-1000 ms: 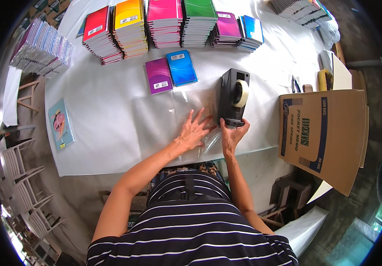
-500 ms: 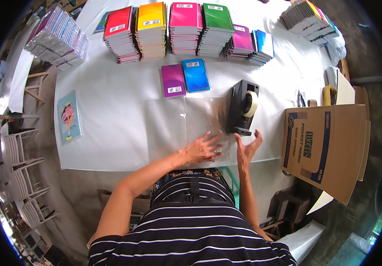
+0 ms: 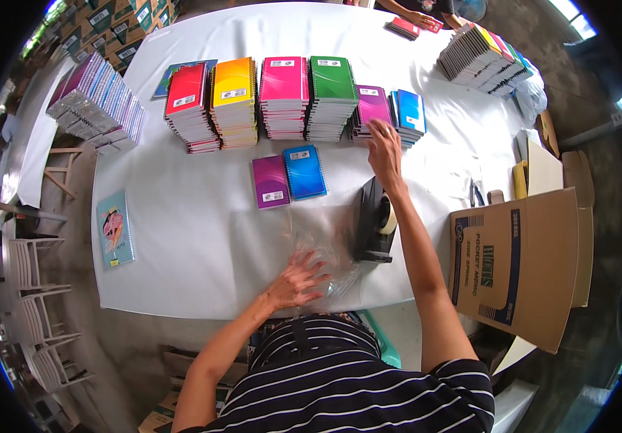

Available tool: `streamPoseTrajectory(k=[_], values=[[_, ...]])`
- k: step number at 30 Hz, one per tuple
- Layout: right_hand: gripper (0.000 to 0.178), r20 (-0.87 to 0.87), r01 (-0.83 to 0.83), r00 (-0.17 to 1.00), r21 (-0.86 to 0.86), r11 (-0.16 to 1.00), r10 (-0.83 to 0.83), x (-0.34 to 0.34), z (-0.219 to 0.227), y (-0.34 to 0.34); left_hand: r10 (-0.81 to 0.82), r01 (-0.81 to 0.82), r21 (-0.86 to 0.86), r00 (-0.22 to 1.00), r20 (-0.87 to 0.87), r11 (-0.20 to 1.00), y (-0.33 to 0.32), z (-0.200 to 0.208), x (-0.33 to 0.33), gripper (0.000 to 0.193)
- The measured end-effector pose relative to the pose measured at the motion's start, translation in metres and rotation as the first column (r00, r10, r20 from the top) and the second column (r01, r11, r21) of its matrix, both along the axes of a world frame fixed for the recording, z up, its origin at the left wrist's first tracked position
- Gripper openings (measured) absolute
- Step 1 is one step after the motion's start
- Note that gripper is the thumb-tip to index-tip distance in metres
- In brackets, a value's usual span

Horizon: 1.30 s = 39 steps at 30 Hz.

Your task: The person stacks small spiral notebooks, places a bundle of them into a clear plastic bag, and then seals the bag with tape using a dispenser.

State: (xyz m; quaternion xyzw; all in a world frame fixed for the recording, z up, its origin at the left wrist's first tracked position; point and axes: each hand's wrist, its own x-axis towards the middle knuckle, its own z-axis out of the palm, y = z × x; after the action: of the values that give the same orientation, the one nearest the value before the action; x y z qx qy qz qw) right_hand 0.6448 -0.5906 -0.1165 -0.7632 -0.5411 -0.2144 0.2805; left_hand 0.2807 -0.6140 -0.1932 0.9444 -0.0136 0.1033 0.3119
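In the head view, the left hand lies with its fingers spread over the clear plastic at the near side of the white table, gripping nothing that I can make out. Across from it, the right hand is stretched past the tape dispenser, its fingers at the near edge of the purple stack. From here I can't tell whether those fingers have closed on a notebook or merely touch the pile.

That stack stands between the green stack and the blue stack. Just beyond the plastic, a purple notebook and a blue notebook lie side by side. A brown carton sits over to the right.
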Motion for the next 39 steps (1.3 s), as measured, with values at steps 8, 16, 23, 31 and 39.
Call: streamPoseTrajectory(k=[8,16,23,31,39], values=[[0.028,0.18,-0.137,0.963,-0.315,0.939,0.201,0.072,-0.022,0.038,0.582,-0.555,-0.277,0.813,0.023,0.785,0.036,0.011,0.0,0.04],[0.028,0.281,-0.118,0.944,-0.196,0.973,0.171,0.06,-0.029,0.03,0.573,-0.397,-0.817,0.813,-0.103,0.417,0.071,0.053,0.117,0.041],[0.026,0.071,-0.113,0.992,0.125,0.986,0.105,0.075,0.007,0.015,0.367,-0.329,-0.944,0.874,-0.318,-0.032,0.078,0.071,0.154,0.065],[0.029,0.055,-0.414,0.907,-0.077,0.907,0.418,-0.111,0.096,-0.037,0.106,0.094,-0.813,0.994,0.04,-0.575,0.125,0.117,0.169,0.065],[0.032,-0.279,0.21,0.941,0.038,0.977,-0.191,-0.002,0.087,0.091,0.168,0.061,-0.904,0.986,-0.013,-0.423,0.181,0.125,0.119,0.061]])
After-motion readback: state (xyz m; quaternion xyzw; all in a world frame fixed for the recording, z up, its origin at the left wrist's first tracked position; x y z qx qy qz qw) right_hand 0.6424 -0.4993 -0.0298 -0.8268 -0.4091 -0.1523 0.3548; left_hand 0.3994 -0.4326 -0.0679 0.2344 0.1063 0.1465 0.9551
